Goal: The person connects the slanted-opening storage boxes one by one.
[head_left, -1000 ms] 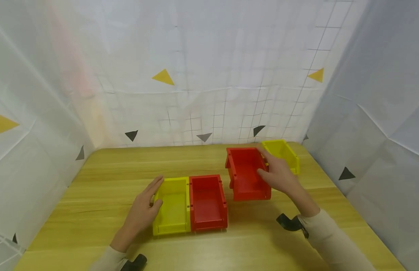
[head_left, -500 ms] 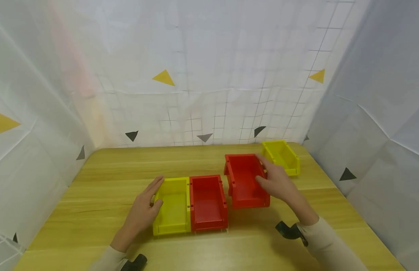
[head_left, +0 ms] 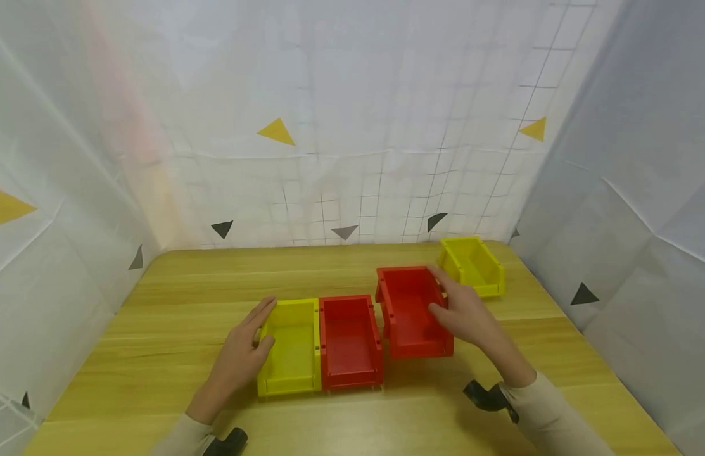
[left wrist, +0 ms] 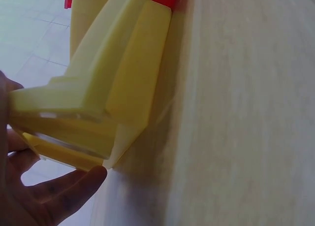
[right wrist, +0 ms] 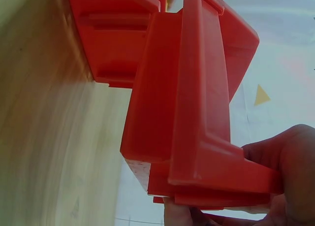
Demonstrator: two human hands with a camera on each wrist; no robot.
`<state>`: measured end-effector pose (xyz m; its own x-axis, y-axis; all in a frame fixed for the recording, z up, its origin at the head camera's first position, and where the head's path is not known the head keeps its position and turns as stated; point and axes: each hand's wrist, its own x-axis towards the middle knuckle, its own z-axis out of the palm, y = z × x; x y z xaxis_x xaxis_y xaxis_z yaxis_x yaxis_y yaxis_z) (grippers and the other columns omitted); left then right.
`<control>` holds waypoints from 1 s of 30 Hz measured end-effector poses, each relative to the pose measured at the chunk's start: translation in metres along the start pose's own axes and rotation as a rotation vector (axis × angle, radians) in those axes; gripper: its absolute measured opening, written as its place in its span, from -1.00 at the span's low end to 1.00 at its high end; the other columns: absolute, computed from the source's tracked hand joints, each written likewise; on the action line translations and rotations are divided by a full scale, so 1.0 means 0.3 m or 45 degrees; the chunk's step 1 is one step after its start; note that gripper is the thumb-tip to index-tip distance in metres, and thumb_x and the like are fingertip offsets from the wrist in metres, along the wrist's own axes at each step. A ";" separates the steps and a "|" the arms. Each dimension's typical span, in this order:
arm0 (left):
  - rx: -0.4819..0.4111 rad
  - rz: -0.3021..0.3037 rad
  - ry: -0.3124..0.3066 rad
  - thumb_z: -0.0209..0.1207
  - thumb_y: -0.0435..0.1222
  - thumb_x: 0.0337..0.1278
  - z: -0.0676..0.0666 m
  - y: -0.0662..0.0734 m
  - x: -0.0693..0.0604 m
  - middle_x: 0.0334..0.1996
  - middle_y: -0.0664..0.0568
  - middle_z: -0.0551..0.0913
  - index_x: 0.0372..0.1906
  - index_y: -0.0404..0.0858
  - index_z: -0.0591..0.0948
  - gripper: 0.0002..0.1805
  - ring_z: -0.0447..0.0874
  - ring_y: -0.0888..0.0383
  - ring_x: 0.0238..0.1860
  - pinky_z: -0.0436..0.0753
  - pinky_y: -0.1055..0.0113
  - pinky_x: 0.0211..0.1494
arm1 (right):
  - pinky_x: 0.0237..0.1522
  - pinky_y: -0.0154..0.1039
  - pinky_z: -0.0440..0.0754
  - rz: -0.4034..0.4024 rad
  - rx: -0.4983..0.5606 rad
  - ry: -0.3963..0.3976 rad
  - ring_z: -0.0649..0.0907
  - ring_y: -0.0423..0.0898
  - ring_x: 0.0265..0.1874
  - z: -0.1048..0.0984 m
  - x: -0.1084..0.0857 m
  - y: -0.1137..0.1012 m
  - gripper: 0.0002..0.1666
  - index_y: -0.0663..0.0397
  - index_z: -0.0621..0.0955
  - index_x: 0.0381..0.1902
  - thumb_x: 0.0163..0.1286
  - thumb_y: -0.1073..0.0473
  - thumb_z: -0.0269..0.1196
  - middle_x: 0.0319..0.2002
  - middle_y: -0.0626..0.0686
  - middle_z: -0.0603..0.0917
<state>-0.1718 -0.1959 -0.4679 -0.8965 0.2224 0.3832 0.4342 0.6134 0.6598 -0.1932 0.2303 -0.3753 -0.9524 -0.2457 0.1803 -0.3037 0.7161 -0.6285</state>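
Your two hands each grip a bin by its side wall. From the head view, your left hand has the outer wall of the left yellow bin, thumb over the rim and fingers stretched along the outside. That bin sits on the wooden table, flush against the standing red bin. Your right hand pinches the right wall of the raised red bin, thumb inside and fingers outside. You have this bin off the table, to the right of the standing red one; whether the two touch is hard to tell. Behind your right hand, near the table's far right corner, is another yellow bin.

Through your left wrist camera, your fingertips lie against the outside of the left yellow bin, with its base on the table and red plastic beyond it.

Your right wrist camera shows your thumb and fingers on either side of the raised bin's wall, barely spread. You can see table beneath that bin, and the standing red bin lies beyond it.
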 end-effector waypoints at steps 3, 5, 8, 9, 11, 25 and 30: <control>-0.007 0.002 -0.004 0.10 -0.56 0.29 0.001 -0.003 0.000 0.59 -0.03 0.22 0.63 -0.18 0.27 -0.20 -0.01 0.38 -0.74 0.29 0.38 -0.69 | -0.13 0.07 0.74 0.001 -0.004 -0.014 0.67 0.29 0.03 0.006 -0.005 0.001 -0.15 0.28 0.26 0.58 0.38 0.40 0.26 0.24 0.39 0.59; -0.013 0.002 -0.007 0.10 -0.55 0.30 0.002 -0.005 0.000 0.59 -0.02 0.22 0.63 -0.18 0.27 -0.20 -0.01 0.38 -0.74 0.29 0.38 -0.69 | -0.12 0.07 0.74 0.000 -0.001 -0.020 0.68 0.28 0.03 0.010 -0.009 0.003 -0.16 0.29 0.26 0.57 0.38 0.40 0.26 0.24 0.39 0.59; -0.019 0.003 -0.006 0.10 -0.55 0.30 0.002 -0.005 0.000 0.59 -0.03 0.22 0.63 -0.18 0.27 -0.20 -0.01 0.38 -0.74 0.29 0.38 -0.69 | -0.13 0.06 0.74 -0.011 -0.004 -0.020 0.69 0.28 0.02 0.015 -0.012 0.007 -0.16 0.29 0.27 0.57 0.37 0.40 0.26 0.23 0.39 0.60; -0.020 0.004 -0.006 0.10 -0.55 0.30 0.002 -0.005 0.000 0.59 -0.04 0.22 0.63 -0.18 0.27 -0.21 -0.01 0.38 -0.74 0.29 0.38 -0.69 | -0.14 0.05 0.74 -0.015 -0.006 -0.019 0.69 0.28 0.02 0.017 -0.013 0.009 -0.16 0.29 0.27 0.57 0.37 0.40 0.26 0.22 0.39 0.60; -0.016 0.007 -0.003 0.10 -0.55 0.30 0.002 -0.003 0.001 0.59 -0.06 0.23 0.63 -0.19 0.27 -0.21 -0.01 0.38 -0.74 0.29 0.38 -0.69 | -0.15 0.05 0.74 -0.022 -0.010 -0.018 0.69 0.27 0.02 0.020 -0.015 0.012 -0.16 0.30 0.27 0.56 0.36 0.40 0.26 0.21 0.39 0.61; -0.028 -0.003 -0.006 0.10 -0.55 0.31 0.002 -0.002 -0.004 0.59 -0.02 0.22 0.63 -0.18 0.28 -0.21 -0.01 0.37 -0.74 0.30 0.38 -0.68 | -0.12 0.06 0.74 -0.004 0.014 -0.024 0.69 0.27 0.02 0.036 -0.021 0.016 -0.17 0.29 0.28 0.56 0.37 0.40 0.27 0.25 0.37 0.59; -0.029 -0.010 -0.006 0.09 -0.54 0.31 0.001 -0.002 -0.004 0.59 -0.01 0.22 0.63 -0.18 0.27 -0.21 -0.01 0.37 -0.74 0.30 0.38 -0.67 | -0.09 0.06 0.73 0.018 0.008 -0.023 0.67 0.27 0.06 0.041 -0.019 0.016 -0.16 0.27 0.26 0.58 0.38 0.39 0.26 0.28 0.36 0.57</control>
<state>-0.1708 -0.1962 -0.4690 -0.9003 0.2211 0.3750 0.4289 0.5979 0.6772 -0.1888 0.2270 -0.3887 -0.9560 -0.2475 0.1575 -0.2900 0.7156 -0.6355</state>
